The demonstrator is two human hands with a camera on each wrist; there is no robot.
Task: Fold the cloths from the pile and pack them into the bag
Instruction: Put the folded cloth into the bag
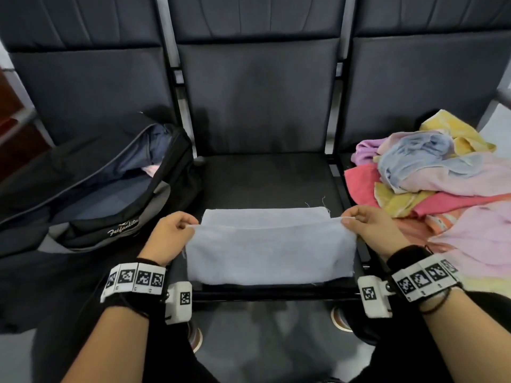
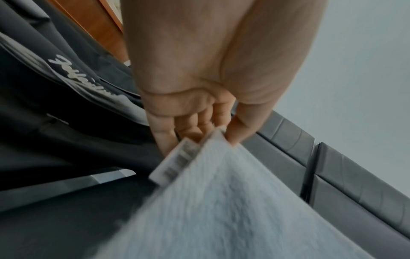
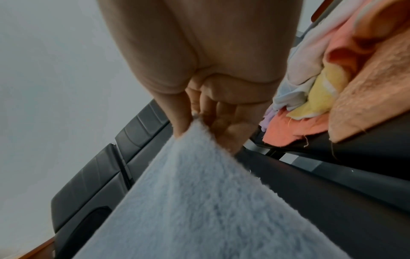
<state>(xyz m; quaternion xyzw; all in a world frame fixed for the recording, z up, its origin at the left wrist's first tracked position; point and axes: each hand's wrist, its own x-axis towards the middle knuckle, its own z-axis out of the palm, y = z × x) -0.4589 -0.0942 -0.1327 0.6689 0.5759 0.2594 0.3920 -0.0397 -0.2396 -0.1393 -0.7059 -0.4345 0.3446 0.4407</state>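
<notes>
A light blue cloth lies on the middle seat, its near half lifted above the far half. My left hand pinches its left corner, where a white label hangs. My right hand pinches the right corner. The black bag sits unzipped on the left seat with a bit of pink fabric inside. A pile of cloths in pink, yellow, blue and coral lies on the right seat.
Three dark padded seats with tall backrests stand in a row, divided by metal frame bars. Under the front rail my shoes show on a grey floor. Brown wood is at the far left.
</notes>
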